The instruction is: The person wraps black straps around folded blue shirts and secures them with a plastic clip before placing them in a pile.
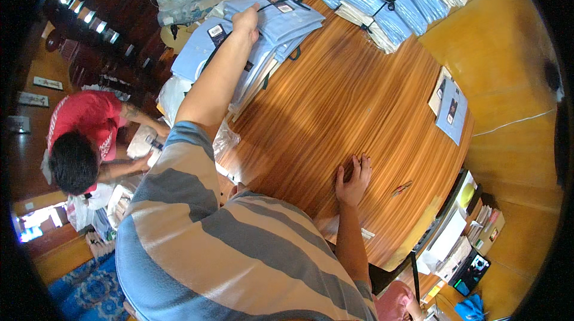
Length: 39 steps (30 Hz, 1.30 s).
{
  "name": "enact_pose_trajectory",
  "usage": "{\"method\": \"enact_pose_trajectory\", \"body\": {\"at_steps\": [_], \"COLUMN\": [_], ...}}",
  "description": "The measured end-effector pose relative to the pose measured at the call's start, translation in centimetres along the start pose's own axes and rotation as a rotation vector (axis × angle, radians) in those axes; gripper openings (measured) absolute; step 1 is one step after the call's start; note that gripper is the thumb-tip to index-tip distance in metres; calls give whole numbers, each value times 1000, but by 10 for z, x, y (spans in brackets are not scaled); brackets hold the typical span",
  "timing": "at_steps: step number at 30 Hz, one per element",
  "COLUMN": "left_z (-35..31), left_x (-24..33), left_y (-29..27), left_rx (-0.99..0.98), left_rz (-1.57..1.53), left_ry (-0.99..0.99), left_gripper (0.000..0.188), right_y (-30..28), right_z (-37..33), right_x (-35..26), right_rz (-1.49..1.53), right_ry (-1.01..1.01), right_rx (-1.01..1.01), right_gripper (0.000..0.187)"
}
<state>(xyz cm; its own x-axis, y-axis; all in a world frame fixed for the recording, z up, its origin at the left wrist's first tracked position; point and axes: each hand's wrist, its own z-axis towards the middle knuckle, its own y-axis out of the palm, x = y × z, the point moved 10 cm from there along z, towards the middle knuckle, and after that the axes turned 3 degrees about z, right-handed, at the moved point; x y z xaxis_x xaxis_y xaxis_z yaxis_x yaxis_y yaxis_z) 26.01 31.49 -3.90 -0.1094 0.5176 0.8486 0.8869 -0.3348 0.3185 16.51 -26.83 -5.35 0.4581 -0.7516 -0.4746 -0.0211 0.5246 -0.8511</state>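
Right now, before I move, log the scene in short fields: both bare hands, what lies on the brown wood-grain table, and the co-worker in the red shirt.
Left hand: on the light-blue folded cloth stack; grip unclear
Right hand: fingers slightly spread, resting on the table
Far side: light-blue and cream folded bundles with black ties
Right edge: flat light-blue folded piece, dark label
Co-worker: both hands at a whitish item
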Motion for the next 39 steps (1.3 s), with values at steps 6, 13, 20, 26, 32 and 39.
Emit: {"method": "enact_pose_trajectory", "body": {"at_steps": [6,13,20,26,32,39], "left_z": [-108,-84,-109,-235,-445,-491], "left_x": [69,-7,-20,-31,-156,-185], "left_y": [47,70,75,57,-73,-270], "left_rx": [-4,-217,-149,-377,-1333,-796], "left_rz": [989,1880,2032,1714,1103,1022], "left_ry": [809,820,702,1016,522,-94], "left_gripper": [86,100,109,84,58,66], "right_y": [-2,3,0,2,8,18], "right_z": [1,0,-1,-6,-16,-15], "right_x": [-2,3,-6,-7,-4,2], "right_rz": [2,-19,-21,27,-15,-140], "right_ry": [-22,-29,-39,-70,-67,-199], "right_rx": [27,13,17,19,25,-23], "right_gripper": [48,48,47,47,49,56]}}
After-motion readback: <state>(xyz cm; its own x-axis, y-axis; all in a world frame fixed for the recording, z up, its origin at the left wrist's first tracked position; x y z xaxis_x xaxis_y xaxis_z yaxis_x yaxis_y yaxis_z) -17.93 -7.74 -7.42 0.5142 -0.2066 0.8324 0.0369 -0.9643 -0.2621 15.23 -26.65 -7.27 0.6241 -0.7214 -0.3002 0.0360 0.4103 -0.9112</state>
